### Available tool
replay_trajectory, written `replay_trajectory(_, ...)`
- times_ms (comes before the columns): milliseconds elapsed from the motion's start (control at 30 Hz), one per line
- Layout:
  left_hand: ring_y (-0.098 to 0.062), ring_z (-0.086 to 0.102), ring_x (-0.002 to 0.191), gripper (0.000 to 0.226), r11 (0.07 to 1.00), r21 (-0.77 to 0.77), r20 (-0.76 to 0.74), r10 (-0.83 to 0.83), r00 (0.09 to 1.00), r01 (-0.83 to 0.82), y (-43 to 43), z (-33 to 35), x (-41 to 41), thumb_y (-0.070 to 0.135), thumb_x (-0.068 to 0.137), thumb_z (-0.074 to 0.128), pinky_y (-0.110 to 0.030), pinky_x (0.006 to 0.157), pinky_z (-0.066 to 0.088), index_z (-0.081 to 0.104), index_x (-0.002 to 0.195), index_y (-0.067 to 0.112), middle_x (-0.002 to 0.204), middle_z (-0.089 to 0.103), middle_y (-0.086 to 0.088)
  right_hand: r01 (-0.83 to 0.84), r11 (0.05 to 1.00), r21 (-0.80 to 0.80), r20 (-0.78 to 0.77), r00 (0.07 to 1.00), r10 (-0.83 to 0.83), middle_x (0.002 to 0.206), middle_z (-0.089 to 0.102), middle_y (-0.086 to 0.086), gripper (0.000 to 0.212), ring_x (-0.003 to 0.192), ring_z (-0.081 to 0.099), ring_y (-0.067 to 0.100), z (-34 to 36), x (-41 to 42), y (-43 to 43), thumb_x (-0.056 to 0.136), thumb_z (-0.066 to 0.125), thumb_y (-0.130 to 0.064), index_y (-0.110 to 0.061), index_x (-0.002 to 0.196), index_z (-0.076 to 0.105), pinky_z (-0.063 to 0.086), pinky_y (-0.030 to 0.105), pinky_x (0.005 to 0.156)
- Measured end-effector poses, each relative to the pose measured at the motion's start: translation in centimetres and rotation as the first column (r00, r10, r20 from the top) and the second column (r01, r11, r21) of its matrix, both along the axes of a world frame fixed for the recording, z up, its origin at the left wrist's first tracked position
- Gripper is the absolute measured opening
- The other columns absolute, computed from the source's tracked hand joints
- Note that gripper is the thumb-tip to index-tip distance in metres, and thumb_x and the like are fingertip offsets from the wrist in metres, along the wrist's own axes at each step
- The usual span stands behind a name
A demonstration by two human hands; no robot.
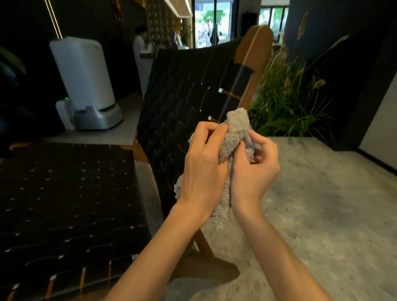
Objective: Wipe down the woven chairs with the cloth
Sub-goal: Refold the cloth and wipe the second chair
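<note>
The grey terry cloth [235,137] is held bunched between both hands, in mid-air and clear of any chair surface. Its upper end stands above the fingers, and a lower tail hangs down between the two wrists. The left hand [202,166] has its back toward the viewer, with the fingers curled over the cloth's left side. A frayed corner of cloth shows behind the outer edge of this hand. The right hand [255,171] grips the cloth's right side with bent fingers, and its palm is turned toward the left hand. Directly beyond the hands stands the black woven backrest [188,90] of a chair, reclined away from them. Its wooden frame post [253,51] rises above and beyond the right hand. A wooden leg [204,260] of the same chair reaches the floor below the left forearm. To the left of the left forearm lies a flat black woven seat panel [60,211]; whether it belongs to the same chair cannot be told. Under and to the right of the right hand is a grey concrete floor [319,213]. Tall ornamental grass [288,97] grows beyond the right hand. Far beyond the left hand stands a white tower appliance [84,71] on a grey base. A person in white [140,46] stands in the background.
</note>
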State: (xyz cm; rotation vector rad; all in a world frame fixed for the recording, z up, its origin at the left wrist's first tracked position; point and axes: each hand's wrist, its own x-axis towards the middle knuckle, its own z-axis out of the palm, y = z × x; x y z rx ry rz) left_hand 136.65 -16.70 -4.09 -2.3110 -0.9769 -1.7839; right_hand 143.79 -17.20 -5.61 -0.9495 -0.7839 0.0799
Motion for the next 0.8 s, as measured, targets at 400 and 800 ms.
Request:
replay_trajectory(400, -0.017, 0.043, 0.099, 0.03, 0.993, 0.112, -0.034, 0.024, 0.999, -0.02, 2.1, 11.2, 4.8, 0.025, 0.095, 0.052, -0.024, 0.08, 0.034, 0.058, 0.122, 0.013, 0.108, 0.044, -0.003, 0.012, 0.993, 0.117, -0.072, 0.997, -0.003, 0.099, 0.062, -0.008, 0.023, 0.091, 0.06, -0.002, 11.1, 4.2, 2.4, 0.088, 0.066, -0.015, -0.017, 0.111, 0.069, 0.05, 0.015, 0.078)
replay_trajectory(800, -0.017, 0.037, 0.092, 0.049, 0.994, 0.049, -0.07, 0.104, 0.992, -0.101, 0.9, -0.4, 0.9, 0.025, 0.09, 0.037, -0.033, 0.076, 0.042, 0.053, 0.13, 0.003, 0.101, 0.053, -0.015, 0.096, 0.99, 0.1, 0.041, 0.994, -0.101, 0.096, 0.058, 0.001, 0.029, 0.088, 0.057, 0.003, -0.1, 0.5, 1.8, 0.085, 0.064, -0.001, -0.001, 0.114, 0.065, 0.051, 0.017, 0.075)
